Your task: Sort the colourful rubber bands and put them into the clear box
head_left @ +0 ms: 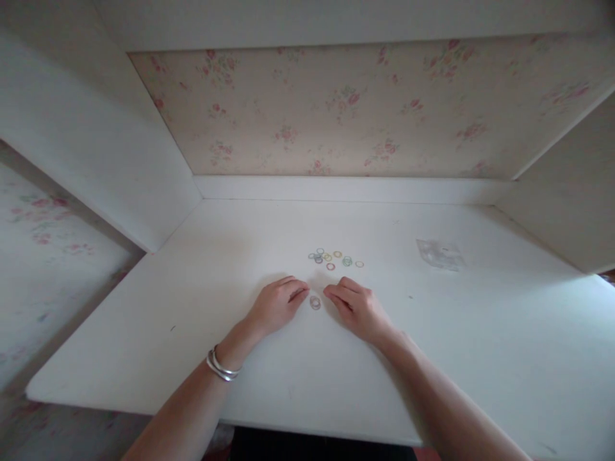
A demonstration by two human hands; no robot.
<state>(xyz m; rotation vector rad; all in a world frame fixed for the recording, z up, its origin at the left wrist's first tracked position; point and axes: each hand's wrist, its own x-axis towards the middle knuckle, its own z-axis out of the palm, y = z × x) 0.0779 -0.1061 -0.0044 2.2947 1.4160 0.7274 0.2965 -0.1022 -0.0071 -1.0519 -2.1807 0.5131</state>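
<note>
Both hands lie palm down on the white worktop [144, 333], close together with their fingertips turned toward each other. The left hand [277, 306] is loosely curled and grasps nothing; a pair of silver bangles [221, 366] sits on its wrist. The right hand [354, 307] is likewise relaxed and grasps nothing, its fingers flat on the surface.

Between the two sets of fingertips, just apart from each, lies one small clear ring [315, 302], flat on the worktop. Just beyond the hands, a loose cluster of small coloured rings [335, 258] is scattered in a short row; yellow, green, pink and bluish ones can be made out, a few touching or overlapping at the left end. Farther off, beyond and to the side of the right hand, lies a small crumpled clear plastic bag [439, 253].

The clear ring looks very light and thin, probably a stretchy little band, though its material cannot be told for sure. Lying flat on a smooth surface, it would likely slide rather than lift under a push. A fingertip pinch on its rim, or a nail slipped under the edge, seems the best hold.

Floral wallpaper [336, 109] backs the alcove around the worktop.
</note>
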